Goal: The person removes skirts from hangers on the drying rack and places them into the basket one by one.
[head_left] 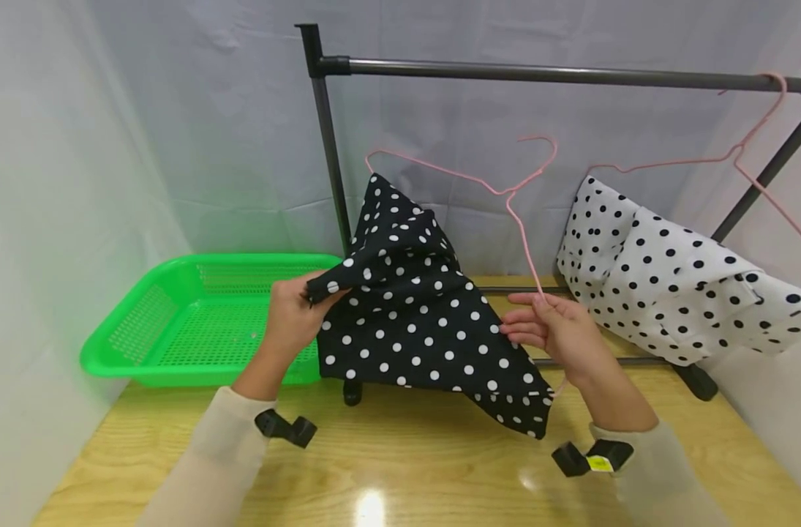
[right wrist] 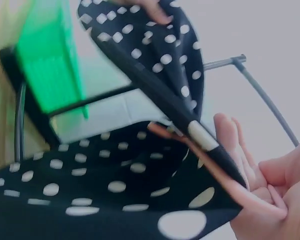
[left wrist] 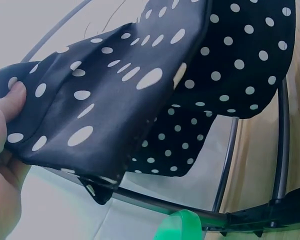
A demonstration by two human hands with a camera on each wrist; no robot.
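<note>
A black cloth with white dots (head_left: 413, 315) hangs over a pink wire hanger (head_left: 505, 193) in front of me. My left hand (head_left: 311, 293) pinches the cloth's left edge between thumb and fingers; the left wrist view shows the thumb on the black cloth (left wrist: 115, 90) in that hand (left wrist: 10, 115). My right hand (head_left: 528, 322) holds the hanger's right arm at the cloth's right side. In the right wrist view the pink hanger wire (right wrist: 165, 132) runs under the black cloth (right wrist: 115, 175) into the right hand (right wrist: 250, 185). The hanger's hook is free of the rail.
A dark clothes rack's rail (head_left: 538, 73) crosses the top. At its right end a second pink hanger (head_left: 736, 154) carries a white cloth with black dots (head_left: 670, 285). A green plastic basket (head_left: 202, 260) sits at the left on the wooden table (head_left: 407, 468).
</note>
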